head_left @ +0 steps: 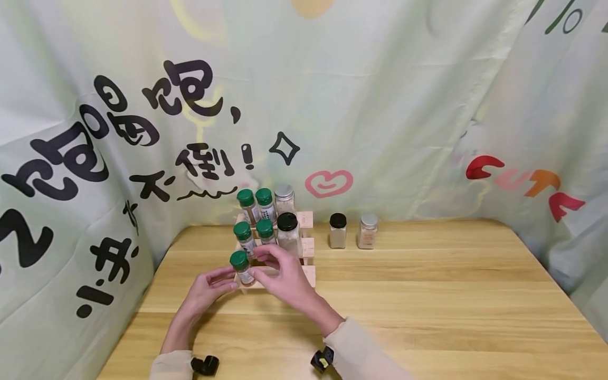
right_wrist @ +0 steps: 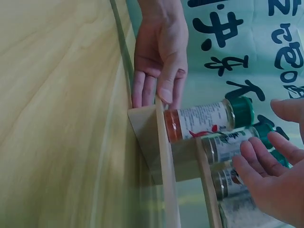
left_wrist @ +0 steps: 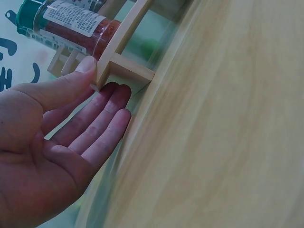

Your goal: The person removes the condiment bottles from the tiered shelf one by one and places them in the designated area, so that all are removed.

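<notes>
A wooden tiered spice rack (head_left: 309,275) holds several spice jars. On its front tier a green-capped jar of red spice (head_left: 244,270) stands at the left end; the right wrist view shows a red chilli on its label. My left hand (head_left: 209,290) is at the rack's front left corner. Its thumb (left_wrist: 78,78) touches the shelf end, while the other fingers extend fairly straight beside the rack's leg. My right hand (head_left: 287,277) hovers just right of the red spice jar. In the right wrist view its fingers (right_wrist: 259,159) are spread, with nothing held between them.
Green-capped jars (head_left: 245,203), a black-capped jar (head_left: 288,237) and a silver-capped jar (head_left: 285,198) fill the upper tiers. On the table (head_left: 427,295), right of the rack, stand another black-capped jar (head_left: 338,232) and silver-capped jar (head_left: 368,232). A printed curtain (head_left: 380,116) hangs behind.
</notes>
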Tool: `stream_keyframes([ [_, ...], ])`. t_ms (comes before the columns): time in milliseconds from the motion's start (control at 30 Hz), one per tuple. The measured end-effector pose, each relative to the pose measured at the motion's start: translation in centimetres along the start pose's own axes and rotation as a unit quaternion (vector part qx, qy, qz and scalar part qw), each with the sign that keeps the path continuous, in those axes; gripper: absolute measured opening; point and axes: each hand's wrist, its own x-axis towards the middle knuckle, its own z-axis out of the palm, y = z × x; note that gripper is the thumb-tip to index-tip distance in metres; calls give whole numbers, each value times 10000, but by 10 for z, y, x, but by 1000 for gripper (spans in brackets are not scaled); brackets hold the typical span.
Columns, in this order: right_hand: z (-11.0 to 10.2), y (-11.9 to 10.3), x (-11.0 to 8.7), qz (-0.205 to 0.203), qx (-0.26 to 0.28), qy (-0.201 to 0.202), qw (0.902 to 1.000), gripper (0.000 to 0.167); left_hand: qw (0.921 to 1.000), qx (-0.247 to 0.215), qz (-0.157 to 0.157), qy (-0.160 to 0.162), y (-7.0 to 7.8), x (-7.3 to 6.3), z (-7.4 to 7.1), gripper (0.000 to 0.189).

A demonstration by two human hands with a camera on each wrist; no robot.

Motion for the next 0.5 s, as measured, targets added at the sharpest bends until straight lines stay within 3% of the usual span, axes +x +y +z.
stream_keyframes([
  [500, 23, 8, 13, 248, -168, 208, 9993, 39, 9999, -80, 99, -81, -3, 1, 0, 61],
])
